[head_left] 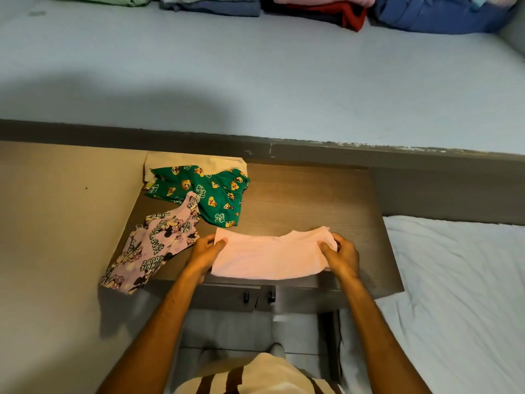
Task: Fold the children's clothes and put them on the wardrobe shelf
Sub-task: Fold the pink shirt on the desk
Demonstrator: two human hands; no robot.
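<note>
Brown wooden table [298, 194] under three small garments [270, 255].

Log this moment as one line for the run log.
step: folding | item: pink garment on table | left hand: holds left edge | right hand: holds right edge | waiting: green shorts

Shirt [270, 255] on table [312, 194] front between both hands, two garments [199, 191] left behind it.

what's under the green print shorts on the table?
A cream garment lies under the green print shorts; only its far edge and left corner show. The shorts hide the rest, so its type is unclear. A lilac Minnie Mouse piece overlaps the shorts' near edge.
</note>
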